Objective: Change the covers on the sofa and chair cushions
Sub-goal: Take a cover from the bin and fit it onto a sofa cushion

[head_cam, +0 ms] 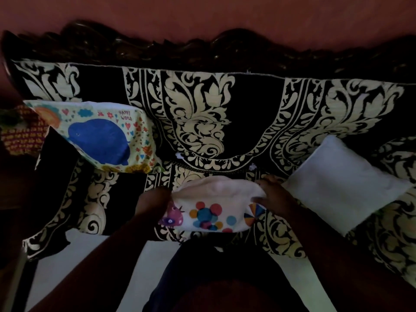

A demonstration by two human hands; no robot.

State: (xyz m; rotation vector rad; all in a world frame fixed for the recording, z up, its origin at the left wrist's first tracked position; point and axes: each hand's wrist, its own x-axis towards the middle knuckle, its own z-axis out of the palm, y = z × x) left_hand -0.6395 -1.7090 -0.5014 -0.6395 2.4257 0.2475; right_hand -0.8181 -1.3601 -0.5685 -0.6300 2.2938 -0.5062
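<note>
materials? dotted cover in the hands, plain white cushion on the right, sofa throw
Dotted cover: thin printed woven cloth, matte; it sags and folds. White cushion: soft stuffed fabric, probably cotton or polyester; puffy, creased. Sofa throw: heavier black-and-cream patterned textile, possibly jacquard; too dim to confirm.

— Inspector: Supporting surface?
— Assistant: A sofa draped in a black cloth with cream leaf scrollwork (202, 113).
— Inspector: Items lying on it?
— Assistant: At nine o'clock, a cushion in a cream cover printed with a blue whale (101, 138). At three o'clock, a bare white cushion (344, 183). At six o'clock, a white cover with coloured dots (213, 206), at the seat's front edge.
</note>
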